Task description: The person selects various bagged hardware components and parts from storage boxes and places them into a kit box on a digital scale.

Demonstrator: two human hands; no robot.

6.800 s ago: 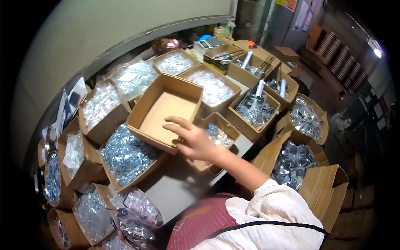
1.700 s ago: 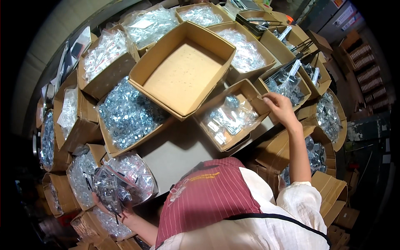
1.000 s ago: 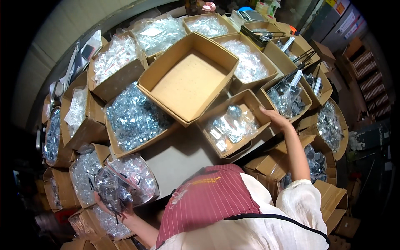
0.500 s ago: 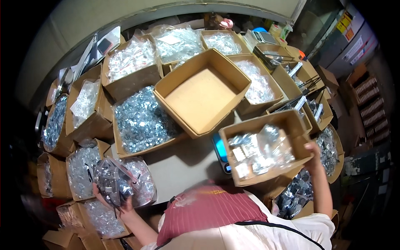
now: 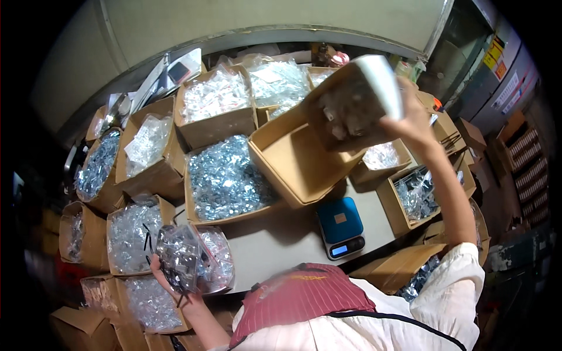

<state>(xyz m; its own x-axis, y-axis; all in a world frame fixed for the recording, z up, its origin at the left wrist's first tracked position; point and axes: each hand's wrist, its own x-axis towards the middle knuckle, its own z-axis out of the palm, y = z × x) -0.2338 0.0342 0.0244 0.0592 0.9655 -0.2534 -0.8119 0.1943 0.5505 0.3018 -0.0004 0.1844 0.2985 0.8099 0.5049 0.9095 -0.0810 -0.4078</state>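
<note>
My right hand (image 5: pixel 413 123) is closed on one side of a small cardboard box (image 5: pixel 345 111). That box is lifted and tilted over a larger cardboard box (image 5: pixel 272 158), whose bare bottom shows in part. Dim, blurred contents show inside the tilted box. At the lower left, my left hand (image 5: pixel 167 281) is closed round a clear plastic bag (image 5: pixel 178 254) of dark and shiny metal parts with thin black strips sticking out. The fingers are partly hidden behind the bag. A blue-topped digital scale (image 5: pixel 341 222) with a lit display lies on the table between my arms.
A wide box of loose bluish metal pieces (image 5: pixel 231 178) stands left of the larger box. Boxes of bagged parts (image 5: pixel 213 93) line the back and left. More open boxes (image 5: pixel 410 193) crowd the right, beside my raised arm. A pale wall (image 5: pixel 263 17) rises behind.
My right hand has raised the small box from over the scale, up and forward, tipping it above the larger box. The scale is now uncovered. My left hand still holds the bag.
</note>
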